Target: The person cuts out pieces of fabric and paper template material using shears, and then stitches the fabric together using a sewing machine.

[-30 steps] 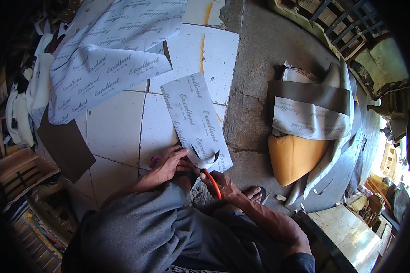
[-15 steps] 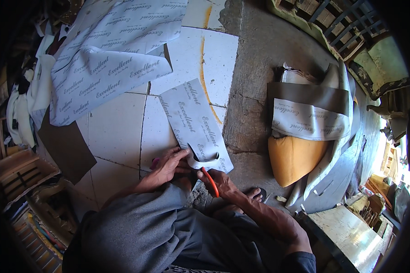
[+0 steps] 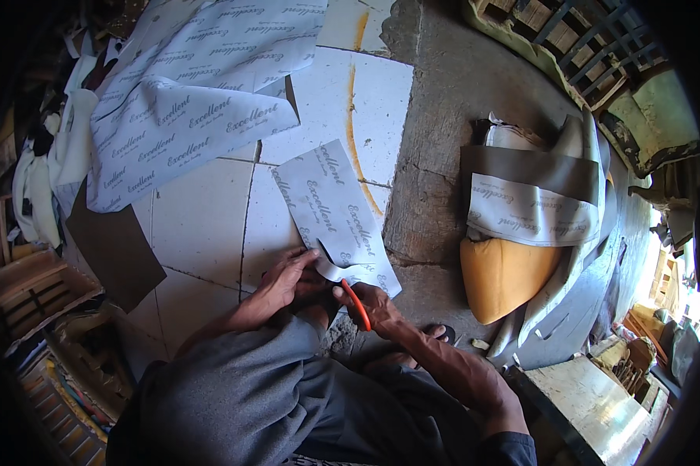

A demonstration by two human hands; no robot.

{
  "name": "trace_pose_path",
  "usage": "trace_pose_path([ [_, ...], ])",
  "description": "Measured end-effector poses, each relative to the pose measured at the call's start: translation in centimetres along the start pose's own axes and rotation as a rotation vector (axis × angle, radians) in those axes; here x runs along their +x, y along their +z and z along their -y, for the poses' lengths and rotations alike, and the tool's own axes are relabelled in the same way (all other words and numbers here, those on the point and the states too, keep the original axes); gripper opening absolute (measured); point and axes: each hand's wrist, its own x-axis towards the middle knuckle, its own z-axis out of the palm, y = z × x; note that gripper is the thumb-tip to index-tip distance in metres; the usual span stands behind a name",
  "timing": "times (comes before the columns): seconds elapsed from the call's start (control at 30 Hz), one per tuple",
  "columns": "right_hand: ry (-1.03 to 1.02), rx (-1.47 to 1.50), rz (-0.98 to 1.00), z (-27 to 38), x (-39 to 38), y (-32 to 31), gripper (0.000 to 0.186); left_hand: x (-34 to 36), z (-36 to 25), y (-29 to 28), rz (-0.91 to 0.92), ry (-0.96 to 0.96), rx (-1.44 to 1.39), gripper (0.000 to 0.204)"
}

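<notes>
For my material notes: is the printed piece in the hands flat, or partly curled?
Partly curled: a pale band of the printed piece curls beside the left hand, while its far end looks flat.

Smooth plastic handle [image 3: 358, 304], rough concrete [image 3: 439, 93]

The narrow sheet [image 3: 338, 213] is patterned with repeated dark script on pale grey; the tool handle [image 3: 357, 306] is coloured orange-red, the cushion [image 3: 504, 276] golden, the tiles [image 3: 198, 221] white.

A yellow-orange cushion [image 3: 505, 279] lies on the floor [image 3: 431, 210] at the right, partly covered by folded sheeting [image 3: 532, 206]. At the left, a dark brown piece [image 3: 117, 252] lies near a slatted wooden frame [image 3: 38, 274].
</notes>
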Motion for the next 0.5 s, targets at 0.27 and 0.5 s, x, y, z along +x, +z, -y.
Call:
trace_pose_path([
  [0.27,-0.062,-0.080,-0.006,1.8,1.2,0.1,0.081,0.4,0.5,-1.2,0.032,0.005,-0.046,0.028],
  [0.5,-0.102,-0.077,-0.008,1.8,1.6,0.1,0.085,-0.6,0.0,-0.2,-0.024,0.024,-0.054,0.024],
])
